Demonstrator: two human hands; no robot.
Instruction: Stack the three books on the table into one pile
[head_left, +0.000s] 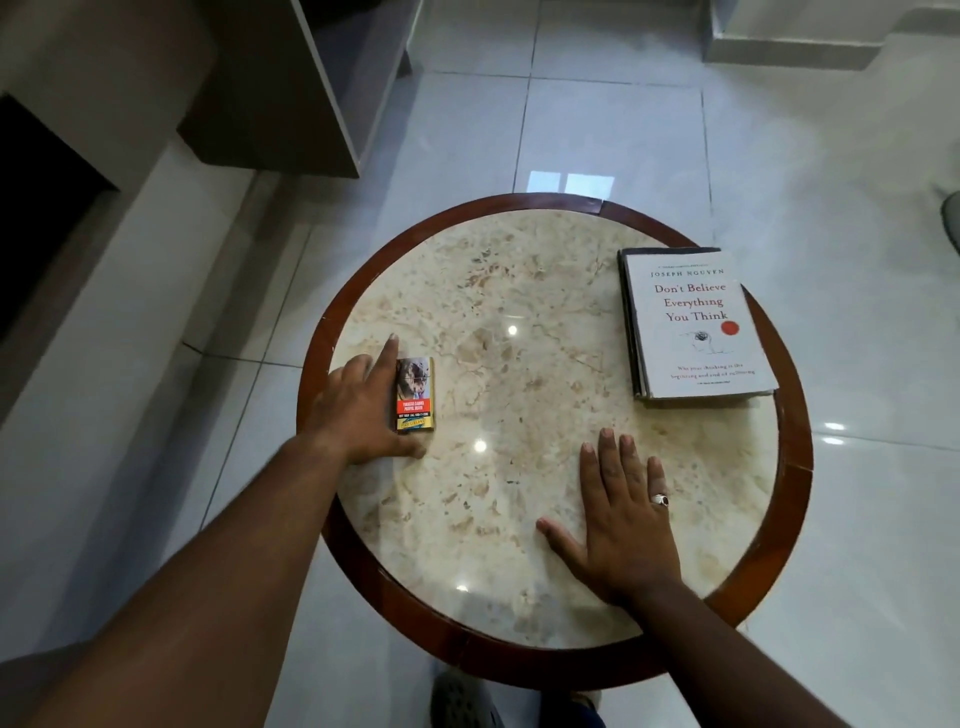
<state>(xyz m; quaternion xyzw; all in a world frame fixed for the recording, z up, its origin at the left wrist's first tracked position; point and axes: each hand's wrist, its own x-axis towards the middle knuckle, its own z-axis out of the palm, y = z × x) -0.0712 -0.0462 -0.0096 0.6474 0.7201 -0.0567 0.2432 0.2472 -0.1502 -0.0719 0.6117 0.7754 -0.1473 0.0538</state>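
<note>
A pile of books (696, 327) lies at the right side of the round marble table (519, 322). Its top book has a white cover with red title lettering; darker book edges show beneath it along the left and near sides. My right hand (623, 525) rests flat on the table, fingers spread, a ring on one finger, just short of the pile and apart from it. My left hand (363, 410) lies at the table's left side, its fingers and thumb around a small cigarette pack (414, 394).
The table has a dark wooden rim (311, 364). Glossy white floor tiles (597, 119) surround it. A grey cabinet (291, 88) stands at the upper left. My feet (462, 699) show below the table's near edge.
</note>
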